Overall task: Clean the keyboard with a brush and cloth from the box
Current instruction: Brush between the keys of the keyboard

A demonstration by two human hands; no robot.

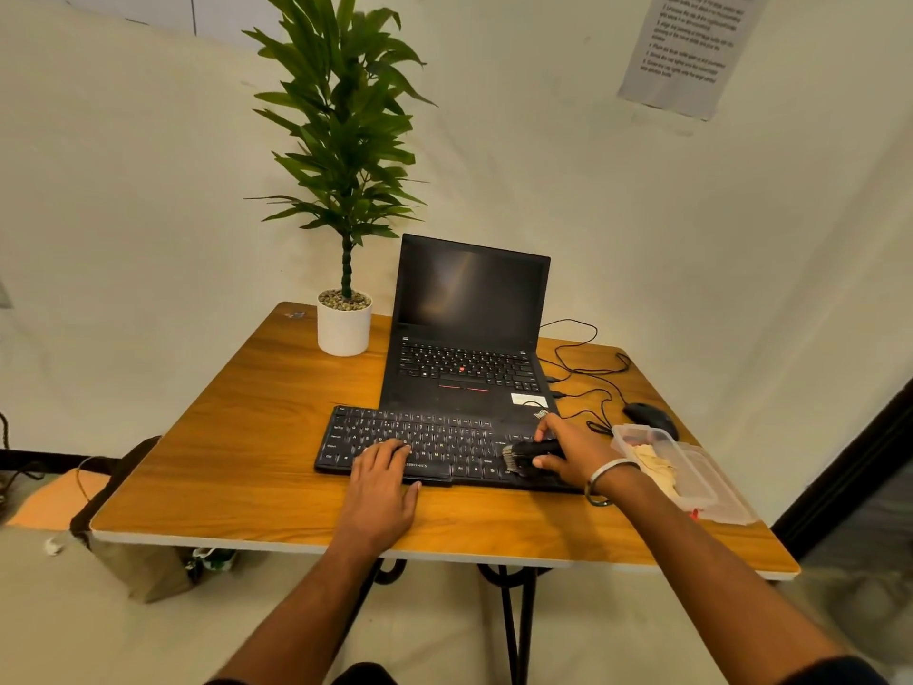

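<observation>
A black keyboard (435, 440) lies on the wooden table (257, 437) in front of an open laptop. My left hand (383, 487) rests flat on the keyboard's lower middle keys, fingers straight. My right hand (573, 452) grips a black brush (526, 454) whose pale bristles touch the keyboard's right end. A clear plastic box (691, 479) stands at the table's right, with a beige cloth (654, 462) inside it.
The black laptop (469, 338) stands open behind the keyboard. A potted plant (344, 328) is at the back left. A black mouse (649, 417) and tangled cables (583, 368) lie at the back right. A bag (128, 561) sits on the floor at the left.
</observation>
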